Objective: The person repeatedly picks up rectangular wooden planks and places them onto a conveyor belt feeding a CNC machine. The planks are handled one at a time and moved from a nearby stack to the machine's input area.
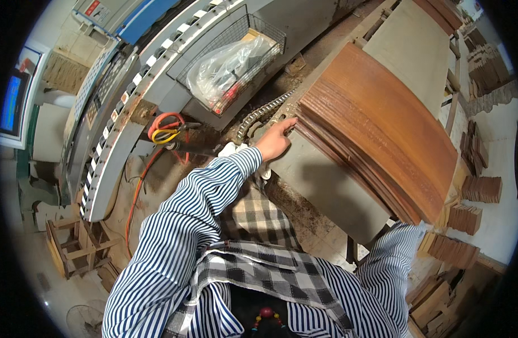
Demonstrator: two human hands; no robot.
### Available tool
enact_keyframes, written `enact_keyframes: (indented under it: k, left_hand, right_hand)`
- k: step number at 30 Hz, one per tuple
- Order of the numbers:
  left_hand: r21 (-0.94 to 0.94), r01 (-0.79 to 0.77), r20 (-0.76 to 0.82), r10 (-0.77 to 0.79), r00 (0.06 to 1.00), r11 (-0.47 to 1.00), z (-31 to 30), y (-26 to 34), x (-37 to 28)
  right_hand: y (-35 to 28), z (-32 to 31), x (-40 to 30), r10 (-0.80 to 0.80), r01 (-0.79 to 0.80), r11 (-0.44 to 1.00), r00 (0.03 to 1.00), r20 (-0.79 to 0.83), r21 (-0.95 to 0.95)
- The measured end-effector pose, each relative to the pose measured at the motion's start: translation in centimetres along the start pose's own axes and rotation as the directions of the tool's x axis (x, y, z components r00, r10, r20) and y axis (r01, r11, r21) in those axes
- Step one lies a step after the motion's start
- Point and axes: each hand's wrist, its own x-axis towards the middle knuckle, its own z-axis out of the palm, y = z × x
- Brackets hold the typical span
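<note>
A stack of reddish-brown wooden panels (pixel 381 122) lies before me, its layered edges facing me slightly out of line. My left hand (pixel 276 139) touches the stack's left corner, the index finger reaching along the edge and the other fingers curled. How firmly it holds the wood is not visible. My right hand is hidden past the stack's near right corner; only the striped right sleeve (pixel 392 249) shows there. Beneath the stack is a flat grey board (pixel 326 173), with part of its surface bare in front of the panels.
On the left runs a machine with a roller track (pixel 130 88). A wire basket (pixel 280 40) holding a clear plastic bag (pixel 229 67) hangs on its side. Coiled air hoses (pixel 164 126) and a metal chain (pixel 265 112) are near my left arm. Panel stacks (pixel 480 189) stand at right.
</note>
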Motion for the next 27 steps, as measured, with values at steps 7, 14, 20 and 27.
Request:
enact_keyframes:
  k: [7, 14, 20, 27]
  left_hand:
    - [-0.038, 0.035, -0.055, -0.037, 0.998, 0.999, 0.2, -1.1, -5.5]
    - [-0.478, 0.028, -0.134, -0.104, 0.986, 0.878, -3.6, 5.9, -3.9]
    - [-0.416, -0.017, 0.104, 0.066, 0.992, 0.909, -2.4, 12.0, -4.5]
    - [-0.175, -0.064, -0.079, 0.050, 0.996, 0.982, 1.0, 9.6, -8.9]
  right_hand:
    - [-1.8, -0.8, -2.7, -0.037, 0.038, 0.998, 0.999, 0.027, -0.059]
    - [-6.7, 0.8, -7.8, -0.168, 0.193, 0.961, 0.976, 0.139, -0.196]
    - [-8.1, 6.8, -18.6, -0.092, 0.141, 0.982, 0.938, 0.335, -0.126]
    - [-9.7, 7.0, -18.5, 0.042, 0.106, 0.924, 0.926, 0.374, -0.367]
